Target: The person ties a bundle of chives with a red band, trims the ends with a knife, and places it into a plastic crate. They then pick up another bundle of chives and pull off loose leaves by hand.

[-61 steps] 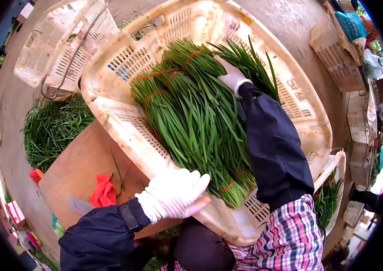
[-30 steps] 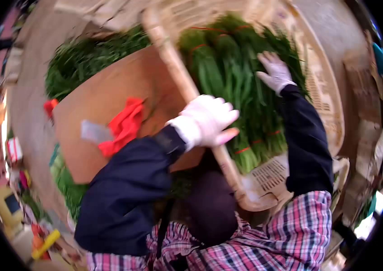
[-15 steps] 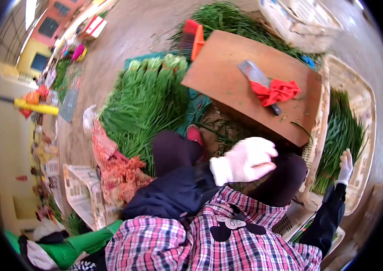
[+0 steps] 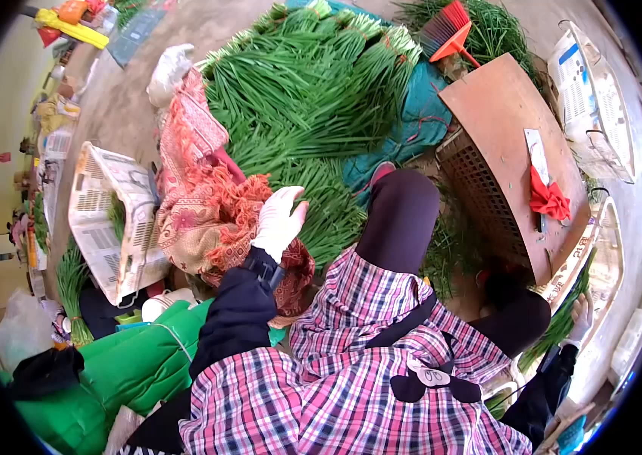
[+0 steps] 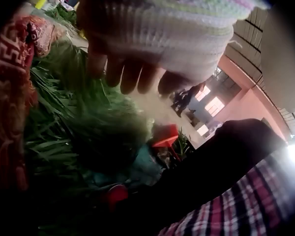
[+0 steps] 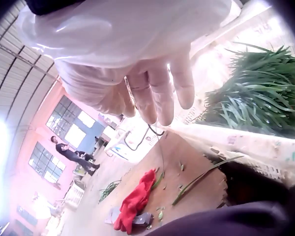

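Observation:
My left hand, in a white striped glove, hovers with loosely bent fingers above the near end of a big pile of garlic chives. A patterned red shawl lies just left of it. In the left wrist view its bare fingertips hang down over the leaves and grip nothing. Far right, my gloved right hand is beside the crate holding tied garlic chives. The right wrist view shows those fingers fairly straight and holding nothing, apart from the chives.
A brown board on a dark crate bears a knife with a red cloth. An orange broom leans behind it. White crates stand left and far right; a green padded roll lies front left.
The head view has swung left, from the crate to the chive pile. My left hand has left the crate's rim and moved over by the shawl; my right hand has come off the bunches.

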The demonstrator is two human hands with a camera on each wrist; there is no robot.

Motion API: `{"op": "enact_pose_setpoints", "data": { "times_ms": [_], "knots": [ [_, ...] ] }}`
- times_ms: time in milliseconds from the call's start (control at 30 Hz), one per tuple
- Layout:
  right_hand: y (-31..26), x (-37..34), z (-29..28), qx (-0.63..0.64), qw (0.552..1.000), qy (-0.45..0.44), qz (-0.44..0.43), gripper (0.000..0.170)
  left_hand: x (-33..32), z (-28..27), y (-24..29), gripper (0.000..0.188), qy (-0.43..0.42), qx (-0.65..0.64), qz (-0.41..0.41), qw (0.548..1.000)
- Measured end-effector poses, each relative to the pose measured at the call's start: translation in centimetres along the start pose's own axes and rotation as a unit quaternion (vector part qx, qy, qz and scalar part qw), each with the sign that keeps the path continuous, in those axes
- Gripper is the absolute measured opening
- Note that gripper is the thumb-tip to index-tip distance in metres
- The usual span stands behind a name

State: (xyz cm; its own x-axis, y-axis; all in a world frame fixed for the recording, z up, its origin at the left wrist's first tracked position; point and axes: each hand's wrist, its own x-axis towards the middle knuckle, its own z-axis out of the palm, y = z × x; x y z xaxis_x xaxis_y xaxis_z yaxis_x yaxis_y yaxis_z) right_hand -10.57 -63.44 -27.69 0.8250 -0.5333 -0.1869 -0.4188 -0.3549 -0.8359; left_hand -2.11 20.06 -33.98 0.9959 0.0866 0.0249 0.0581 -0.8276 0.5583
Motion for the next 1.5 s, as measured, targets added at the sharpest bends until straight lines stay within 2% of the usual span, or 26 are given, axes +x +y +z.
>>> {"op": "enact_pose_setpoints", "data": {
  "times_ms": [33,100,133,167,233,300,467,500,567,633,700,767,800,833,867,900,933,967,1067,1100,1167,1233,1300,1400,1433,1500],
  "knots": [
    [-1.6,0.0,0.9,-0.017,1.000,0.013,-0.001,0.045,-0.4,1.4,-2.3,0.031,-0.021,0.024,0.025,0.999],
    [-3.8,0.1,2.3,-0.043,0.999,0.015,-0.025,0.042,-0.8,3.4,-4.6,0.031,-0.141,0.051,0.007,0.989],
    [-4.8,0.2,2.5,-0.065,0.998,-0.018,-0.016,0.042,-1.3,4.1,-5.3,0.033,-0.207,0.074,0.002,0.976],
    [-5.3,0.3,3.0,-0.057,0.998,-0.029,-0.020,0.042,-2.4,5.3,-6.5,0.033,-0.229,0.087,0.038,0.969],
    [-6.2,0.3,3.4,-0.075,0.996,-0.053,-0.015,0.040,-3.9,5.5,-6.8,0.036,-0.431,0.158,-0.051,0.887],
    [-7.0,-0.4,4.3,-0.102,0.994,-0.036,-0.018,0.039,-6.2,4.9,-8.2,0.041,-0.475,0.139,-0.093,0.864],
    [-7.8,-1.5,4.7,-0.115,0.992,-0.045,0.006,0.039,-6.4,1.3,-9.3,0.056,-0.658,0.210,-0.184,0.700],
    [-7.9,-1.8,4.7,-0.123,0.992,-0.040,0.009,0.039,-5.9,1.1,-9.4,0.056,-0.665,0.209,-0.202,0.688],
    [-7.7,-2.5,4.5,-0.137,0.990,-0.030,0.016,0.038,-4.8,1.9,-8.9,0.057,-0.659,0.195,-0.204,0.697],
    [-7.2,-2.9,4.4,-0.130,0.990,-0.029,0.037,0.037,-4.9,3.2,-7.7,0.048,-0.626,0.231,-0.174,0.724],
    [-6.7,-3.6,4.1,-0.126,0.991,-0.026,0.047,0.037,-5.3,5.0,-5.7,0.043,-0.612,0.265,-0.153,0.730],
    [-6.2,-4.3,5.1,-0.107,0.994,-0.019,0.032,0.036,-6.5,6.0,-5.0,0.047,-0.560,0.266,-0.099,0.778],
    [-4.9,-3.6,3.8,-0.121,0.990,-0.047,0.052,0.036,-6.4,6.1,-4.7,0.046,-0.558,0.263,-0.092,0.782],
    [-4.3,-3.5,4.1,-0.103,0.993,-0.039,0.048,0.037,-6.3,5.9,-4.4,0.046,-0.555,0.260,-0.090,0.785],
    [-3.5,-3.2,4.0,-0.087,0.993,-0.053,0.055,0.037,-6.3,5.2,-4.1,0.043,-0.500,0.268,-0.071,0.821],
    [-2.9,-2.7,3.8,-0.073,0.993,-0.067,0.062,0.037,-6.3,5.1,-4.9,0.047,-0.454,0.257,-0.078,0.849],
    [-2.8,-2.4,4.5,-0.072,0.993,-0.072,0.051,0.038,-6.9,4.6,-6.0,0.056,-0.304,0.264,-0.041,0.914],
    [-2.8,-2.2,5.4,-0.073,0.994,-0.077,0.041,0.038,-6.8,3.3,-6.0,0.067,-0.147,0.267,0.000,0.953],
    [-2.8,-1.6,7.2,-0.050,0.995,-0.074,0.036,0.039,-6.2,0.3,-5.9,0.085,0.019,0.318,-0.137,0.938],
    [-2.8,-1.6,7.3,-0.060,0.996,-0.060,0.034,0.039,-6.0,-0.9,-5.5,0.089,0.037,0.321,-0.226,0.919],
    [-2.7,-1.3,7.0,-0.059,0.997,-0.050,0.032,0.039,-8.0,-0.1,-8.0,0.094,0.124,0.351,-0.358,0.856],
    [-3.1,-1.5,7.3,-0.057,0.997,-0.039,0.028,0.038,-10.1,0.9,-10.7,0.098,0.111,0.280,-0.499,0.813],
    [-3.2,-1.6,7.4,-0.050,0.997,-0.041,0.032,0.038,-10.6,0.4,-10.7,0.098,0.104,0.286,-0.519,0.799],
    [-3.6,-1.9,7.5,-0.009,0.998,-0.051,0.029,0.037,-10.0,-2.0,-11.3,0.096,0.045,0.248,-0.579,0.775],
    [-3.6,-2.0,7.5,-0.011,0.999,-0.049,0.016,0.037,-9.6,-2.9,-11.3,0.090,0.034,0.234,-0.592,0.770],
    [-3.7,-2.5,7.5,-0.017,0.999,-0.049,0.015,0.037,-9.7,-3.4,-15.1,0.071,0.004,0.151,-0.597,0.788]
  ]
}}
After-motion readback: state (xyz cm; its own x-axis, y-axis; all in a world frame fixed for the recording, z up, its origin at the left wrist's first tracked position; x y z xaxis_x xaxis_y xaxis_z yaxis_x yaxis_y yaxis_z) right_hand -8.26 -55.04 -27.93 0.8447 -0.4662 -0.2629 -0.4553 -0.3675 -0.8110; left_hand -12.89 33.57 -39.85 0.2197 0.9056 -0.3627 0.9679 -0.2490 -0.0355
